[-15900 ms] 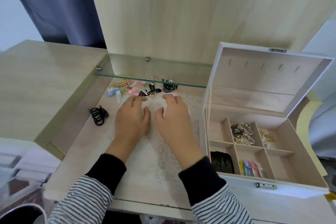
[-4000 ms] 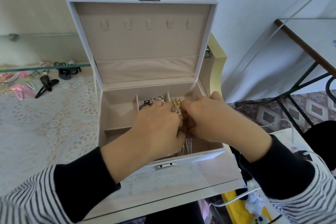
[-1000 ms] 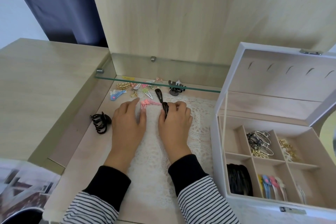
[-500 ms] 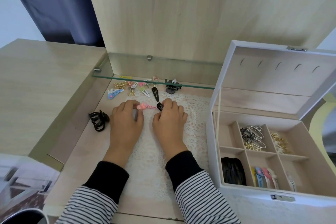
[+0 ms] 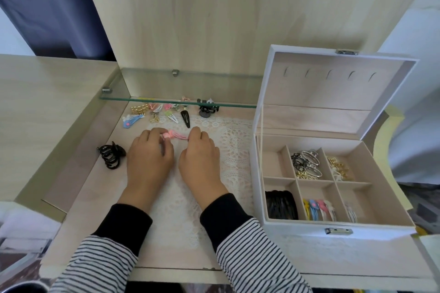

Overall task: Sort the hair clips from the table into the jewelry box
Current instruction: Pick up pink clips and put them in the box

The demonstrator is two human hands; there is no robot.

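My left hand (image 5: pixel 150 159) and my right hand (image 5: pixel 199 158) rest on the lace mat, fingertips pinching the two ends of a pink hair clip (image 5: pixel 175 136). Just beyond lies a black snap clip (image 5: pixel 185 118). A heap of small coloured and gold clips (image 5: pixel 154 112) sits under the glass shelf, with a blue clip (image 5: pixel 131 121) at its left and a black claw clip (image 5: pixel 207 110) at its right. The open white jewelry box (image 5: pixel 258 173) stands to the right; its compartments hold black, coloured, silver and gold clips.
A large black claw clip (image 5: pixel 111 156) lies left of my left hand. A glass shelf (image 5: pixel 178 100) overhangs the far clips. The box's raised lid (image 5: pixel 333 83) stands at the back right. A wooden panel rises behind, and a higher desk surface lies to the left.
My right hand let go of the black snap clip, which now lies on the mat beyond my fingers. Both hands have closed on the ends of the pink clip.
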